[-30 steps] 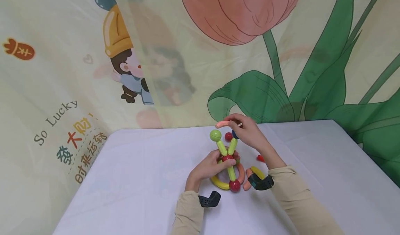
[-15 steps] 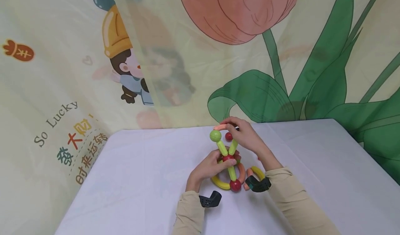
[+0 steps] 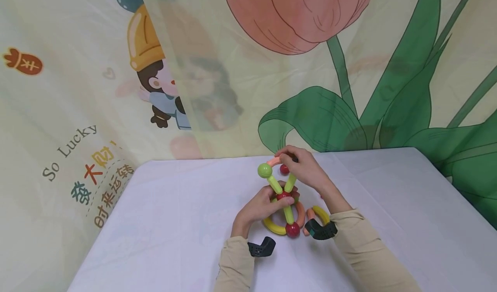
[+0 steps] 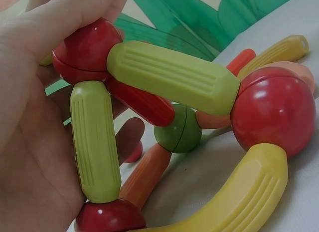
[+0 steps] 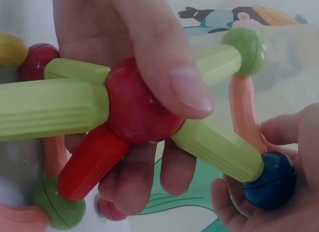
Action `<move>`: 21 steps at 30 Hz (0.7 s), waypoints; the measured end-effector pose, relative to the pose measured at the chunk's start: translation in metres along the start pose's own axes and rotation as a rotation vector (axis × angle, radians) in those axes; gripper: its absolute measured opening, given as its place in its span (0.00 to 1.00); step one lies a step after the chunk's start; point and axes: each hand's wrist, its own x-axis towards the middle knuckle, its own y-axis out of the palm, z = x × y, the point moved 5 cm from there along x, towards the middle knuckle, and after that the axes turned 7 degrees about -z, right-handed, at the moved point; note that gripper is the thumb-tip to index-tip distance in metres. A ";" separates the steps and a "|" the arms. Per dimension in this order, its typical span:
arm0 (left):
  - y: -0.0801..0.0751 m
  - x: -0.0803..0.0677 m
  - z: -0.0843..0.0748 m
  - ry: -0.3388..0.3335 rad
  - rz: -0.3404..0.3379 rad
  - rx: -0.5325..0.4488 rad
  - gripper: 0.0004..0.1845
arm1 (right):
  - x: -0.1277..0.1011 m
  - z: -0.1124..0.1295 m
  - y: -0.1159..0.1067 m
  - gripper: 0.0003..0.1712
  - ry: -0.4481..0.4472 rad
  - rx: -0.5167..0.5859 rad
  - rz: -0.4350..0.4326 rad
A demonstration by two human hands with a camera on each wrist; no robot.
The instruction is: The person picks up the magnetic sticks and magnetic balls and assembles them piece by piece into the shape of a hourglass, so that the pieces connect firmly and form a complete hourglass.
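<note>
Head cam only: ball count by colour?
Red balls: 3
Green ball: 1
Total: 4 plainly in view. The hands may hide more.

Toy frame on table, loose pieces right.

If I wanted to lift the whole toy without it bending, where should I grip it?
Probably at the central red ball, from the near side, as the left hand does now: the green sticks and the red stick all meet there.
</note>
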 end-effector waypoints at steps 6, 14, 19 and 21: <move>0.000 -0.001 -0.001 -0.005 -0.005 -0.012 0.18 | 0.000 -0.003 -0.002 0.22 0.026 0.039 -0.008; -0.003 0.001 0.001 0.028 -0.066 0.000 0.18 | 0.001 -0.015 -0.014 0.28 0.021 0.110 -0.065; -0.007 0.002 0.004 0.002 -0.167 0.036 0.18 | -0.003 -0.029 -0.026 0.27 0.042 0.096 -0.093; -0.009 0.001 0.006 -0.017 -0.198 0.065 0.19 | -0.005 -0.036 -0.029 0.26 0.053 0.072 -0.095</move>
